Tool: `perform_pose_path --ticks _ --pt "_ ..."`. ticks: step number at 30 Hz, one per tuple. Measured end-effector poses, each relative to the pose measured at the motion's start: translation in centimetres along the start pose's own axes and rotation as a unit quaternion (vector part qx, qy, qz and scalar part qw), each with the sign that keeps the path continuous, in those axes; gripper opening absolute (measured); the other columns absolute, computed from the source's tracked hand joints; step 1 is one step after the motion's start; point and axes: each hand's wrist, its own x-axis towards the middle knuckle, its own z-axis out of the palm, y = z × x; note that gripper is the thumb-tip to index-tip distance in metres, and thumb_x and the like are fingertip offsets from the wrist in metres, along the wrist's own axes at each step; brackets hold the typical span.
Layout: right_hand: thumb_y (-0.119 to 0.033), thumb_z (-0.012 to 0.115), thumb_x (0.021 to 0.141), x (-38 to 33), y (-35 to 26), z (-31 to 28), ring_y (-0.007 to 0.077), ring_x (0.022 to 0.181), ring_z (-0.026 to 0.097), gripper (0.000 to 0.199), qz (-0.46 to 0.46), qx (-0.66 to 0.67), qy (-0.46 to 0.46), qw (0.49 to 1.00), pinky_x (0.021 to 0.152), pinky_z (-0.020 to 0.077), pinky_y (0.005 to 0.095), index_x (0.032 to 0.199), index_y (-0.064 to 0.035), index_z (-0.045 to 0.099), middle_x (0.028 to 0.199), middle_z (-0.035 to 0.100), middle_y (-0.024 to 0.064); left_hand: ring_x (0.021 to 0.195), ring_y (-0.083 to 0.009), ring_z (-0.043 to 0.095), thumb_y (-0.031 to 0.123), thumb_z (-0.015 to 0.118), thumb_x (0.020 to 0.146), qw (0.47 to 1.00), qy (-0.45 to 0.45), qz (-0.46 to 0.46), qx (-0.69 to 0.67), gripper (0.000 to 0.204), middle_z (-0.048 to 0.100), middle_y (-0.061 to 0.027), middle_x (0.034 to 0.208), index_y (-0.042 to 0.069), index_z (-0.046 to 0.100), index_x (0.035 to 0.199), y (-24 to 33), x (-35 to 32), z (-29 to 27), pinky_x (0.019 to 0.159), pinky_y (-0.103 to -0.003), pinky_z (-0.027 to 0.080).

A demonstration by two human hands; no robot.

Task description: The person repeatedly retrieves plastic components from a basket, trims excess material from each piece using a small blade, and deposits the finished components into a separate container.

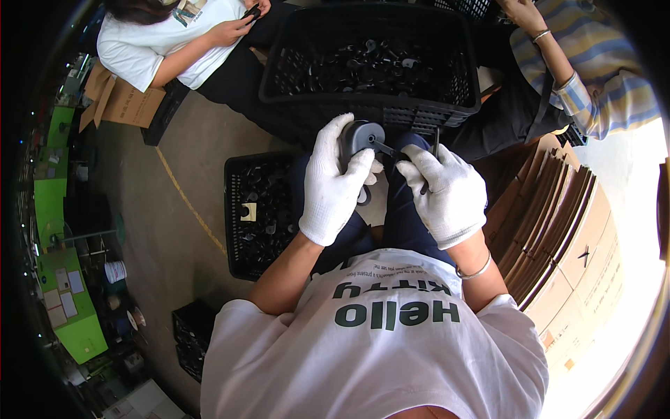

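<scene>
My left hand (331, 180), in a white knit glove, is closed around a round dark-grey plastic part (361, 133). That part looks like a small wheel or cap, with a hole at the middle of its face. From near the hole a thin dark strip (386, 149) runs to my right hand (447, 187), also gloved, whose fingers pinch it. Whether the strip belongs to the round part or is a separate tool, I cannot tell. A slim upright rod (436, 140) shows by the right fingers. Both hands are above my lap.
A large black basket (279, 91) of dark plastic parts stands ahead. Another black crate (234, 262) of such parts is at my left. Flattened cardboard boxes (558, 237) stand at right. One person (167, 56) sits ahead left, another (586, 70) ahead right.
</scene>
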Motion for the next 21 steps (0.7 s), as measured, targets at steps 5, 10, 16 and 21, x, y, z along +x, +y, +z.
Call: perform_pose_path --ticks 5,10,16,21 --pt "-0.024 0.067 0.078 0.2 -0.3 0.0 0.0272 0.059 0.059 0.019 -0.005 -0.007 0.001 1.0 0.052 0.0446 0.0349 0.091 -0.0094 0.067 0.067 0.057 0.0114 0.082 -0.0133 0.062 -0.006 0.052 0.085 1.0 -0.002 0.021 0.013 0.047 0.054 -0.0138 0.112 -0.001 0.037 0.129 -0.3 -0.1 0.0 0.065 -0.022 0.052" --pt "-0.031 0.062 0.082 0.1 -0.5 0.1 0.0235 0.065 0.061 0.019 0.027 -0.031 -0.033 0.999 0.054 0.0476 0.0342 0.087 -0.0128 0.065 0.069 0.058 0.008 0.087 -0.0151 0.062 -0.008 0.054 0.083 0.986 0.012 0.111 0.127 0.05 0.053 -0.014 0.117 0.001 0.039 0.13 -1.3 -0.2 -0.1 0.068 -0.022 0.052" --pt "-0.027 0.065 0.079 -0.1 -0.9 0.3 0.0225 0.062 0.06 0.019 -0.014 -0.097 -0.004 0.995 0.051 0.0464 0.0327 0.091 -0.0118 0.067 0.072 0.06 0.0078 0.075 -0.0119 0.065 -0.004 0.058 0.082 0.952 0.02 0.146 0.269 0.047 0.061 -0.013 0.104 0.002 0.045 0.127 -1.3 -0.2 -0.4 0.064 -0.023 0.053" --pt "-0.024 0.064 0.077 0.0 -0.7 0.9 0.0206 0.066 0.06 0.018 -0.054 -0.159 -0.024 0.985 0.053 0.048 0.031 0.088 -0.0097 0.066 0.073 0.058 0.0058 0.066 -0.0115 0.065 0.0 0.058 0.083 0.949 0.01 0.133 0.285 0.046 0.064 -0.0116 0.093 0.002 0.046 0.127 -1.7 0.4 -0.7 0.056 -0.023 0.052"
